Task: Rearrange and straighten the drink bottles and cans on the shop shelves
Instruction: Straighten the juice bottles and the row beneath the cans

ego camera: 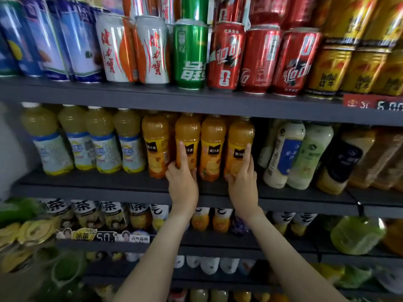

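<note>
My left hand point(182, 184) and my right hand point(243, 186) are both bare. The two forearms are bare as well, slim and smooth, as far as the lower edge of the view. The nails are too blurred to judge.

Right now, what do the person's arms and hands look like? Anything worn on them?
The left hand and right hand are bare: no gloves, rings or watch visible. Both forearms are bare too, with no sleeves reaching into view.
</note>
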Demonstrator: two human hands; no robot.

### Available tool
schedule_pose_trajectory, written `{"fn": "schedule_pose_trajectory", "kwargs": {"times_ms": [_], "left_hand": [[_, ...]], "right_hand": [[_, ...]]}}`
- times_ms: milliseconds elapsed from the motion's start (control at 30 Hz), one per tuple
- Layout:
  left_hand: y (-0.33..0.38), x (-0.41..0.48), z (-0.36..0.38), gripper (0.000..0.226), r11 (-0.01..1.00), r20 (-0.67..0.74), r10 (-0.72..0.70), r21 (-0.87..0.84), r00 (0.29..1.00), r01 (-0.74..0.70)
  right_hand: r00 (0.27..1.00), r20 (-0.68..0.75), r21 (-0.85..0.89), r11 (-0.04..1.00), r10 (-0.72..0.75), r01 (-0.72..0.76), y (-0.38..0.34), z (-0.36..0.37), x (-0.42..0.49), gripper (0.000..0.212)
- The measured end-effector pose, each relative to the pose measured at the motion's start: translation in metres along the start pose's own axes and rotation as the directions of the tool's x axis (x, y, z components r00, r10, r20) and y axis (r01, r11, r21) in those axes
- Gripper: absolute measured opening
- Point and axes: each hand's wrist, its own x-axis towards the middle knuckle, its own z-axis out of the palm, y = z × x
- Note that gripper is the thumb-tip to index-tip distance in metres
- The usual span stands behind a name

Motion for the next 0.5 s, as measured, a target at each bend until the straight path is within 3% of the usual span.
{"fn": "schedule_pose_trajectory", "kwargs": {"times_ms": [200,300,400,500], "left_hand": [[0.006,-0.002,0.003,0.090,0.999,-0.039,0.024,0.041,0.999,-0.023],[0.016,-0.013,0.010,0.090,0.984,-0.114,0.149,0.117,0.982,-0.136],[0.044,-0.035,0.022,0.085,0.953,-0.121,0.294,-0.044,0.948,-0.301],[0.074,-0.049,0.036,0.078,0.877,-0.035,0.427,-0.225,0.903,-0.424]], "right_hand": [[0.999,0.053,-0.058,0.998,-0.011,0.014,0.003,0.005,0.009,0.109],[0.999,0.047,0.004,1.000,-0.021,0.020,0.008,-0.003,0.004,0.101],[0.999,0.008,0.085,0.996,-0.033,0.032,0.023,-0.021,-0.007,0.087],[0.996,-0.084,0.135,0.991,0.032,-0.021,0.046,-0.044,-0.011,0.072]]}}
